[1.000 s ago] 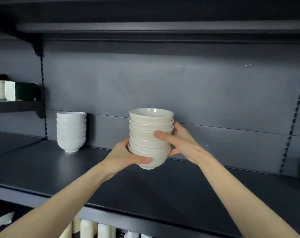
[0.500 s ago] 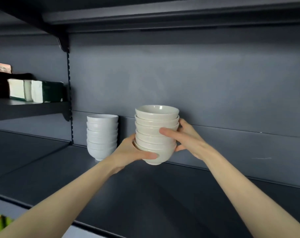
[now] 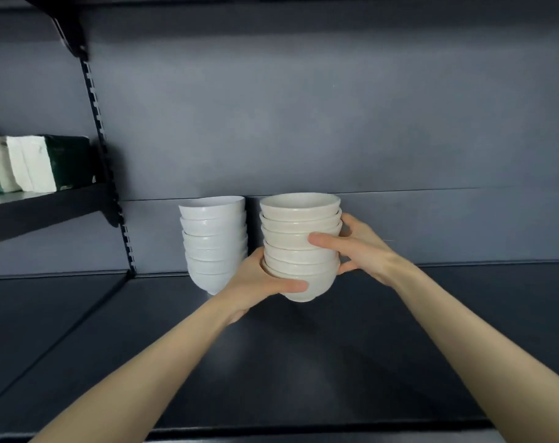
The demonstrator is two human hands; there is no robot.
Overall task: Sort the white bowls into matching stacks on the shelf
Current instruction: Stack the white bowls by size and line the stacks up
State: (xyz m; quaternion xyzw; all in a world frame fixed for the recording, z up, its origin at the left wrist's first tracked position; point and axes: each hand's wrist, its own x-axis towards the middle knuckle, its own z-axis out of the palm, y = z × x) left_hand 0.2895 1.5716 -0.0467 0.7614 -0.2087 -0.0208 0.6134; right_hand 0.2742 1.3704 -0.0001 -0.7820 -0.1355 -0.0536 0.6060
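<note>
Cream bowls (image 3: 300, 247) sit clamped between our hands: left (image 3: 259, 279) cupping the base at 7 o'clock, right (image 3: 358, 247) steadying the side at 3, so they land upright beside the whiter stack (image 3: 214, 244) on the shelf (image 3: 303, 362).

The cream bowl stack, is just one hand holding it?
No, the left hand and right hand both grip the cream bowl stack.

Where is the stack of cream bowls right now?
The cream bowl stack is held between the left hand and right hand, at the back of the dark shelf, just right of the white bowl stack.
</note>
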